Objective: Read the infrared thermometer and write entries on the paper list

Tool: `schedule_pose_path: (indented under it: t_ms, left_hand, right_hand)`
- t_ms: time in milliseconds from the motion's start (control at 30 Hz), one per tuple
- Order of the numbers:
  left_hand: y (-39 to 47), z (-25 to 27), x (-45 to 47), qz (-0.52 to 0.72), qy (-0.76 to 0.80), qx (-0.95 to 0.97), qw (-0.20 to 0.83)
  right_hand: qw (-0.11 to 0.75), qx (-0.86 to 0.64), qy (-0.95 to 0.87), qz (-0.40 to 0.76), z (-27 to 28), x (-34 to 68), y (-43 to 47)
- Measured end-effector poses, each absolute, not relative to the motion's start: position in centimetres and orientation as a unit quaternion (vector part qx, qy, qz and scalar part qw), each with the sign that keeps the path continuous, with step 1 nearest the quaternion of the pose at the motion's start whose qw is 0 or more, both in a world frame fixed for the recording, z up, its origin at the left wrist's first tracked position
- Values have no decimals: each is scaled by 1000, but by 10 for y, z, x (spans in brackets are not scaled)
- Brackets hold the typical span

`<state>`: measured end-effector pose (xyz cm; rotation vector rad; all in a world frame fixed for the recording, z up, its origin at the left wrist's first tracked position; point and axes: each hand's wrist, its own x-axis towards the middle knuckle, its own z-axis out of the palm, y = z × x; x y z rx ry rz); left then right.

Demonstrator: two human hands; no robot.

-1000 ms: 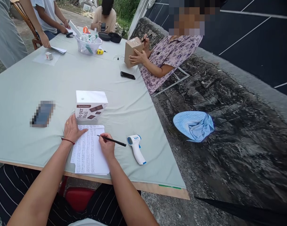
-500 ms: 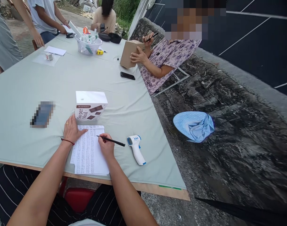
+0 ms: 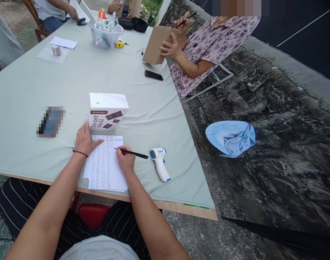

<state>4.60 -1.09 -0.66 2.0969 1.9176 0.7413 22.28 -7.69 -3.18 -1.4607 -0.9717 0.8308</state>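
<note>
In front of me lie sheets of paper (image 3: 102, 169) covered with rows of small handwriting. My right hand (image 3: 125, 159) grips a black pen (image 3: 137, 154), its tip on the top sheet near the upper right of the writing. My left hand (image 3: 85, 140) lies flat with the thumb stretched out over the paper's upper left edge; its fingertips reach the lower left side of a white box (image 3: 107, 103) printed "Super Meal". To the right of my right hand rests a white and blue infrared thermometer (image 3: 161, 166).
A blurred phone (image 3: 50, 122) lies to the left. Further back are a clear plastic basket (image 3: 105, 38) of bottles, a yellow tape measure (image 3: 119, 43) and a black phone (image 3: 154, 75). A seated person holds a cardboard box (image 3: 155, 47) and a pen. A blue hat (image 3: 230, 139) lies beyond the table's right edge.
The camera view has tilted down, so the table things appear higher and slightly right. My hands keep their places on the paper, with the pen still in the right.
</note>
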Motion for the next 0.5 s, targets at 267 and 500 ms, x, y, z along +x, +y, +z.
schedule_pose_path:
  t_ms: [267, 500]
  left_hand:
    - [-11, -6, 47, 244, 652, 710, 104]
    - [-11, -6, 47, 252, 650, 709, 107]
  right_hand:
    - [514, -639, -444, 361, -35, 224, -80]
    - [497, -648, -455, 357, -38, 225, -80]
